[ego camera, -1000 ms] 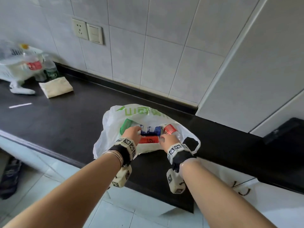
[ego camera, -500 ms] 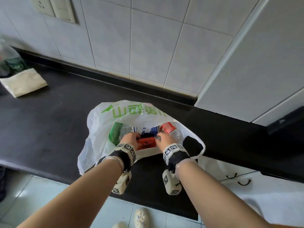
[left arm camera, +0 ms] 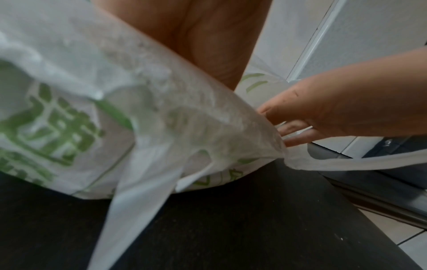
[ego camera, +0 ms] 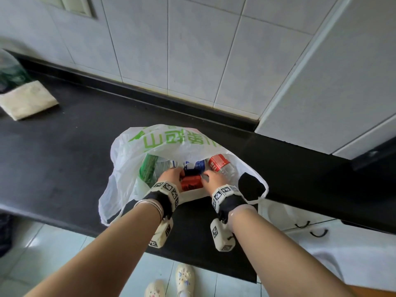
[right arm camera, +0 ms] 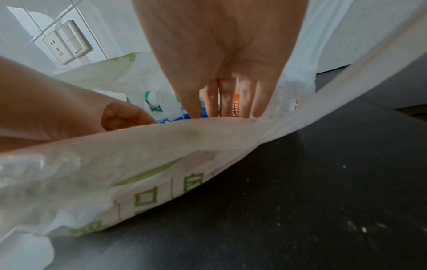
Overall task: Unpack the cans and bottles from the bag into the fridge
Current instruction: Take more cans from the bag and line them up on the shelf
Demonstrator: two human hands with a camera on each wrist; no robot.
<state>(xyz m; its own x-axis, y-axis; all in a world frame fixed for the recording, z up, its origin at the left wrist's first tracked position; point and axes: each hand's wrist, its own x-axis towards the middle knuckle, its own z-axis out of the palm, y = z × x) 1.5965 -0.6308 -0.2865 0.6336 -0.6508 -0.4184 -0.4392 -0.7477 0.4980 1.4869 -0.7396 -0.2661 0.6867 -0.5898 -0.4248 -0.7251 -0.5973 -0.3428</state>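
A white plastic bag [ego camera: 162, 142] with green print lies open on the black counter. Inside it are a green-labelled bottle [ego camera: 147, 168], blue cans [ego camera: 198, 165], a clear bottle with a red label [ego camera: 218, 162] and a red can [ego camera: 191, 183] lying on its side. Both hands are inside the bag's mouth. My left hand [ego camera: 171, 174] is at the red can's left end with its fingers curled and its thumb bent [right arm camera: 124, 117]. My right hand [ego camera: 214, 179] is at the can's right end, its fingers [right arm camera: 225, 98] straight and pointing down among the drinks. The bag [left arm camera: 69, 109] hides the left fingers in the left wrist view.
The black counter [ego camera: 64, 157] runs left, with a folded cloth [ego camera: 25, 99] and a bottle [ego camera: 10, 71] at its far left. A tall white panel [ego camera: 342, 71] stands at the right. White drawers with dark handles [ego camera: 317, 232] are below. The tiled wall has a socket [right arm camera: 67, 43].
The view has closed in on the bag. Both hands have drawn together around the red can; the bag and its other drinks stay put.
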